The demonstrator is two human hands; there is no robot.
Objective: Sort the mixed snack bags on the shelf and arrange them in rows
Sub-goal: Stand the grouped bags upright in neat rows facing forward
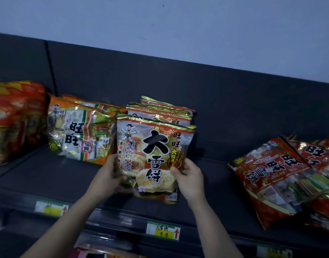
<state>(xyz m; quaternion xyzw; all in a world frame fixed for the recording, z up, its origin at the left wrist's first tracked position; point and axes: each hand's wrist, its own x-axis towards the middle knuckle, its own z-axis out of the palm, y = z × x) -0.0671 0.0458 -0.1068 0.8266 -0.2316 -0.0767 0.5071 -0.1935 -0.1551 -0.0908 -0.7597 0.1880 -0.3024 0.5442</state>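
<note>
A white-and-gold snack bag with big black characters (152,155) stands upright at the front of a row of like bags (165,110) in the middle of the dark shelf (48,175). My left hand (108,175) grips its lower left edge, and my right hand (189,176) grips its lower right edge. To the left stands a row of orange-and-green bags (78,135). Red bags (275,175) lie flat in a loose pile at the right.
More red bags (12,120) stand at the far left behind a shelf divider. Price labels (162,229) sit on the shelf's front rail. Bare shelf lies between the middle row and the right pile. A lower shelf with packets shows at the bottom edge.
</note>
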